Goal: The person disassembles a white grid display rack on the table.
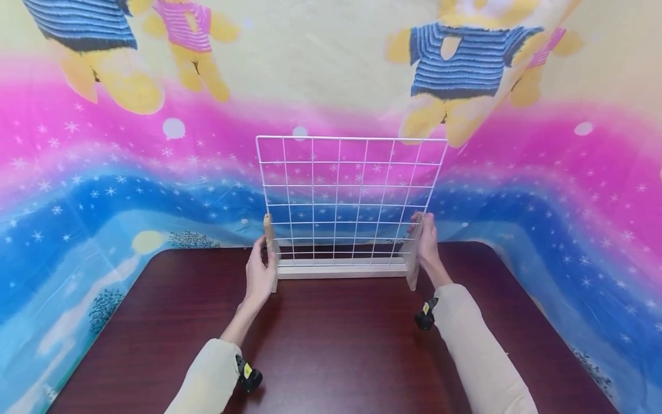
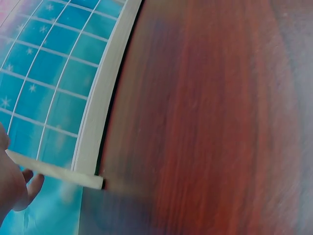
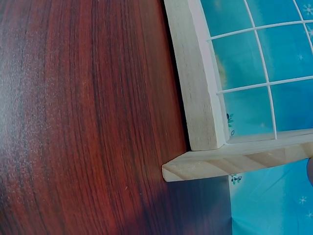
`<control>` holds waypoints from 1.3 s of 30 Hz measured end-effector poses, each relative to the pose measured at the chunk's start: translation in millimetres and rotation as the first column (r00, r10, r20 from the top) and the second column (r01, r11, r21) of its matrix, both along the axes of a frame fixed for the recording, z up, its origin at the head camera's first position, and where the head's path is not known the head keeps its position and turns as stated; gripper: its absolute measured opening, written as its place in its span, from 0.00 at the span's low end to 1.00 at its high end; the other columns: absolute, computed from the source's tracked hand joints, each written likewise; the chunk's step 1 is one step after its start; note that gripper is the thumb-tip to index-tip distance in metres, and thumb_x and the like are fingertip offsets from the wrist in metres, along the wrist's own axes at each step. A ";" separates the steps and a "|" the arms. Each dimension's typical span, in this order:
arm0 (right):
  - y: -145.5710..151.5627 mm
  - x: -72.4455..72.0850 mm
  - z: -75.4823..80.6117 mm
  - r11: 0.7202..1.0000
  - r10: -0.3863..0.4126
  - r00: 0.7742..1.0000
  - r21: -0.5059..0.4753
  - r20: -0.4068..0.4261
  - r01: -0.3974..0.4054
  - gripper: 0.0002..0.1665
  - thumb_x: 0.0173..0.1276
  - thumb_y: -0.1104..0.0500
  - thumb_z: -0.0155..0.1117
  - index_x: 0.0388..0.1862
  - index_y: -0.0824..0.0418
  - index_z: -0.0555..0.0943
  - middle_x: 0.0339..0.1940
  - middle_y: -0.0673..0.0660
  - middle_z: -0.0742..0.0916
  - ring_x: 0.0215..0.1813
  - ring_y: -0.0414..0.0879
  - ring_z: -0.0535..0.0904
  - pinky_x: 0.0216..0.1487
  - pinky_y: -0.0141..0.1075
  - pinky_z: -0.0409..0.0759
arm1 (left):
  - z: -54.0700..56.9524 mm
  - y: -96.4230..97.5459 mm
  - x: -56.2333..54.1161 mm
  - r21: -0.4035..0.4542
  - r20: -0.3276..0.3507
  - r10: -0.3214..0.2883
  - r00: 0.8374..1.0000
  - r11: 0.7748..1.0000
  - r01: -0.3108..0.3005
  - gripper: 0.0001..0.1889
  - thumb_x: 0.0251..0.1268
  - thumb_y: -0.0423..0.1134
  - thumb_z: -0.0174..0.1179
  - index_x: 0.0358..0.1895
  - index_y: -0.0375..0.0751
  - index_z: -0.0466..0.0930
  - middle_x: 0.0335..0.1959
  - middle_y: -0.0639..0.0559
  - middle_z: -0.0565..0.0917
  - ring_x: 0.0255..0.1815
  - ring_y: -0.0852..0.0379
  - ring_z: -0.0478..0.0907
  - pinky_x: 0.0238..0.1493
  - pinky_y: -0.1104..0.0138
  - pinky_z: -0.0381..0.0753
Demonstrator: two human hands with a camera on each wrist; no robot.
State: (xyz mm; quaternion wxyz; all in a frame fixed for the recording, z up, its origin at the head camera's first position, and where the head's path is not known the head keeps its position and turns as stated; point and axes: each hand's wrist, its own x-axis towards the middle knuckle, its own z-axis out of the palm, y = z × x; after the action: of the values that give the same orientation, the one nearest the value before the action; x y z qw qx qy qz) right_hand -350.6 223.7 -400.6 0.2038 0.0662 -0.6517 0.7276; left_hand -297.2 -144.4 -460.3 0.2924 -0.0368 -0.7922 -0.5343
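Observation:
A white wire grid panel (image 1: 353,195) stands upright, leaning slightly back, in a pale wooden stand (image 1: 341,271). The stand has a low crossbar and a wooden side piece at each end. My left hand (image 1: 260,275) grips the left side piece (image 2: 58,172), and its fingertips show beside the wood in the left wrist view. On the other end, my right hand (image 1: 428,241) holds the right side piece (image 3: 234,159) near its top, with fingers reaching round behind. In the right wrist view only a sliver of that hand appears at the edge.
The stand rests toward the back of a dark reddish-brown wooden table (image 1: 331,345) with rounded far corners. Behind and beside the table hangs a colourful cloth (image 1: 320,69) printed with bears and snowflakes. Black wrist cameras hang at both sleeves.

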 end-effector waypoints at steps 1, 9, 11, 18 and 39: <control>0.2 0.1 0.0 1.000 0.001 1.000 -0.005 -0.002 -0.001 0.35 0.81 0.50 0.24 0.49 0.84 0.64 0.27 0.60 0.75 0.30 0.40 0.74 0.36 0.38 0.74 | -0.2 3.0 1.2 0.020 -0.008 0.011 1.000 1.000 -0.011 0.26 0.66 0.24 0.53 0.68 0.31 0.62 0.60 0.35 0.73 0.53 0.41 0.74 0.46 0.50 0.76; 0.4 2.0 0.2 1.000 0.003 1.000 -0.001 -0.008 -0.003 0.36 0.81 0.50 0.25 0.49 0.86 0.64 0.29 0.69 0.73 0.30 0.45 0.74 0.43 0.43 0.69 | -0.2 27.0 7.5 0.072 -0.139 0.188 0.972 0.981 -0.179 0.28 0.62 0.25 0.57 0.65 0.40 0.62 0.54 0.40 0.67 0.55 0.46 0.66 0.51 0.57 0.71; 0.2 3.0 1.0 1.000 -0.001 1.000 0.009 -0.004 0.001 0.36 0.81 0.49 0.25 0.49 0.85 0.64 0.30 0.70 0.73 0.31 0.46 0.74 0.43 0.43 0.69 | 1.2 31.7 7.8 0.066 -0.175 0.192 0.966 0.981 -0.184 0.28 0.61 0.25 0.57 0.64 0.39 0.63 0.54 0.39 0.66 0.56 0.45 0.65 0.53 0.55 0.70; -0.7 4.8 2.7 0.999 -0.023 1.000 0.027 0.011 0.023 0.34 0.81 0.51 0.25 0.48 0.84 0.65 0.29 0.68 0.74 0.35 0.54 0.73 0.45 0.44 0.68 | 8.3 47.3 4.6 0.048 -0.182 0.115 0.977 0.993 -0.108 0.28 0.61 0.26 0.59 0.64 0.37 0.61 0.55 0.37 0.66 0.53 0.39 0.65 0.53 0.57 0.68; -4.6 9.4 2.8 0.992 -0.100 0.995 0.084 0.002 0.099 0.34 0.82 0.51 0.25 0.46 0.83 0.68 0.35 0.80 0.73 0.39 0.67 0.71 0.46 0.49 0.68 | 7.8 89.2 -17.8 0.062 -0.078 0.190 0.979 0.981 -0.185 0.39 0.54 0.25 0.66 0.67 0.36 0.54 0.60 0.37 0.62 0.61 0.39 0.61 0.62 0.54 0.62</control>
State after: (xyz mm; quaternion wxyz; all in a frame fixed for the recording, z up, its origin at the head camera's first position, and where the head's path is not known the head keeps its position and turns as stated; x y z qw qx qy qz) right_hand -341.1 219.2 -397.8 0.2347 0.0396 -0.6846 0.6889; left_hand -315.0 -55.2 -452.5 0.3751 0.0238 -0.7645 -0.5237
